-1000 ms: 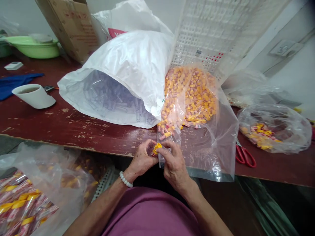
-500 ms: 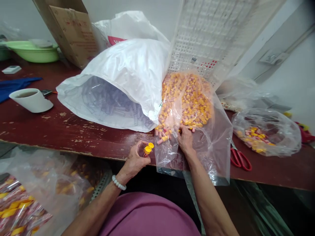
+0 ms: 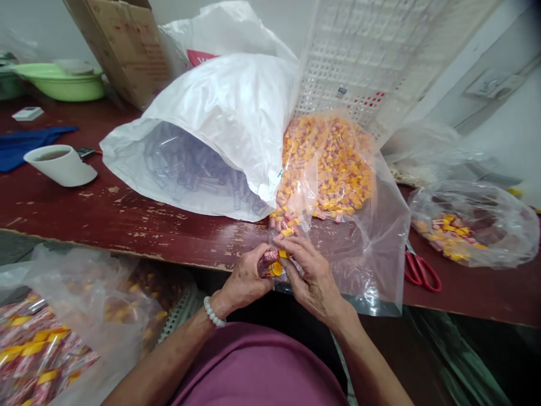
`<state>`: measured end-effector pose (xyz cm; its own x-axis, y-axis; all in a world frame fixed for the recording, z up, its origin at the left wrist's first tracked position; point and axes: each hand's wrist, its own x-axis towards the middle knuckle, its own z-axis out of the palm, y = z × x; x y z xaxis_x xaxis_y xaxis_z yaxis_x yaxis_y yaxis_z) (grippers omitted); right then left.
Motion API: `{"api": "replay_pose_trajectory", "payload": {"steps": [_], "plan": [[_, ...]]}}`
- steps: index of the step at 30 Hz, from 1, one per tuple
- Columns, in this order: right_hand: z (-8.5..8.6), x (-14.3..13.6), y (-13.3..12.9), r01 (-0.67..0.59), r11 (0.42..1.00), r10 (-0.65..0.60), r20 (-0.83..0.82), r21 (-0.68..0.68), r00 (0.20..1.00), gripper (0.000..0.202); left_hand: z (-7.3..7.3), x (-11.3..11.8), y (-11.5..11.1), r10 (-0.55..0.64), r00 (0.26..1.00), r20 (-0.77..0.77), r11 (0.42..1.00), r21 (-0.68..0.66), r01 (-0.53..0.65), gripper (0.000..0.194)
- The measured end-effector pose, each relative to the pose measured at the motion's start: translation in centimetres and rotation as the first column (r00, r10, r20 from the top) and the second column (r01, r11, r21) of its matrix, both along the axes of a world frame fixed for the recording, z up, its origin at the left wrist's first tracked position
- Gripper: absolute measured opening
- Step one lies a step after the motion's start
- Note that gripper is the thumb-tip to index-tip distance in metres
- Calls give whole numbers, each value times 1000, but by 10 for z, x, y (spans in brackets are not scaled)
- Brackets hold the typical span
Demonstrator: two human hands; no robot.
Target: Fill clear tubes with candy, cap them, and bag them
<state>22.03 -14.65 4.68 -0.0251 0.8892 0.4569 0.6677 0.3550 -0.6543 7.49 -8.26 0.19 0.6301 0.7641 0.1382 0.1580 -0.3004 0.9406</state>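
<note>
One pale wall [image 3: 279,20] backs the room, and a socket plate [image 3: 486,83] is mounted at the right. Along it runs a long dark-red table [image 3: 177,239], its paint worn through in light flecks and chips, most of all near the front edge. A white lattice crate [image 3: 359,45] stands tilted at the back. Beside it slumps a white sack [image 3: 228,96], mouth open toward the front, with clear tubes [image 3: 207,183] inside. Next to the sack, a clear bag [image 3: 374,270] spreads over the table and past its edge, its far end heaped with small yellow-and-red pieces [image 3: 338,175]. Below the table at the left, another plastic bag [image 3: 84,299] lies by more yellow-capped items. A cardboard box [image 3: 133,51] leans at the back left, near a green basin [image 3: 80,88]; farther right, a smaller clear bag [image 3: 509,237] sits crumpled open. The left hand [image 3: 247,279] is curled around red-patterned, yellow-capped tubes [image 3: 275,269], just above the table's front edge; their count is hidden. The right hand [image 3: 313,276] narrows its thumb and fingers on a yellow cap [image 3: 284,255] there. A blue cloth [image 3: 29,151], a white cup [image 3: 70,170] of dark liquid and red-handled scissors [image 3: 422,273] complete the tabletop.
</note>
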Motion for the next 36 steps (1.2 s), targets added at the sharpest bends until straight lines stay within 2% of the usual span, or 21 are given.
{"api": "replay_pose_trajectory", "payload": {"steps": [2, 5, 9, 12, 13, 15, 17, 19, 21, 25, 28, 31, 36], "plan": [[-1, 3, 0, 62, 998, -62, -27, 0, 998, 44, 1, -3, 0, 15, 1000, -23, 1000, -10, -15, 31], [-7, 5, 0, 142, 988, -140, -25, 55, 990, 37, 2, -4, 0, 27, 998, -58, 1000, -8, -28, 27], [-24, -6, 0, 60, 990, -81, 160, 129, 984, 45, 0, 1, -3, 22, 1000, -1, 997, -70, -22, 28], [-32, -2, 3, 60, 991, -76, 129, 123, 989, 48, -3, 4, -2, 31, 999, 28, 988, -150, -27, 28], [-34, 6, 5, 89, 989, -99, 82, 121, 992, 47, -4, 3, 0, 37, 998, 42, 981, -191, -28, 27], [-39, 30, 13, 258, 962, -261, 22, 89, 965, 42, -5, 0, 4, 87, 993, 75, 957, -283, -62, 26], [-48, 59, 24, 493, 870, -493, 64, 19, 868, 33, -7, -6, 11, 186, 979, 81, 923, -356, -146, 27], [-59, 82, 38, 540, 840, -529, 140, -50, 837, 26, -9, -14, 17, 270, 962, 45, 891, -391, -232, 30], [-69, 89, 51, 489, 866, -462, 206, -106, 863, 21, -12, -19, 22, 311, 950, 20, 869, -411, -276, 34], [-74, 71, 69, 410, 897, -340, 333, -168, 879, 26, -16, -20, 24, 335, 941, 52, 869, -403, -288, 36], [-68, 64, 75, 365, 905, -250, 419, -219, 873, 31, -15, -17, 22, 312, 948, 66, 887, -377, -265, 33], [-59, 71, 77, 309, 907, -144, 477, -286, 867, 34, -14, -15, 21, 282, 956, 82, 905, -355, -236, 32], [-47, 84, 75, 337, 875, -106, 541, -348, 834, 33, -16, -13, 19, 254, 960, 119, 922, -330, -203, 29]]}}
